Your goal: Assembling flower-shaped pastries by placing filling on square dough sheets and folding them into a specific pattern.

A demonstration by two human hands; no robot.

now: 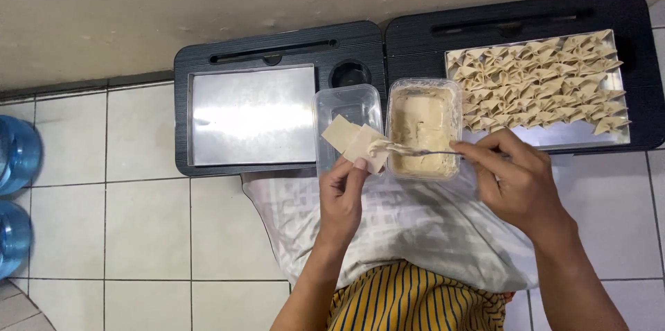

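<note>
On white floor tiles point(138, 227), 2 black trays point(277, 47)

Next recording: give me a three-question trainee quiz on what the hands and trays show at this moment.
1. True or false: the left hand holds square dough wrappers.
2. Which tray holds the folded dumplings? A) the left metal tray B) the right metal tray C) neither.
3. Fill in: the right hand has a grip on a ___ whose tip carries pale filling to the wrappers.

Key
1. True. The wrappers are pinched in the fingers, above the empty clear container.
2. B. The left tray is bare.
3. Spoon. It reaches across the tub of filling.
</note>
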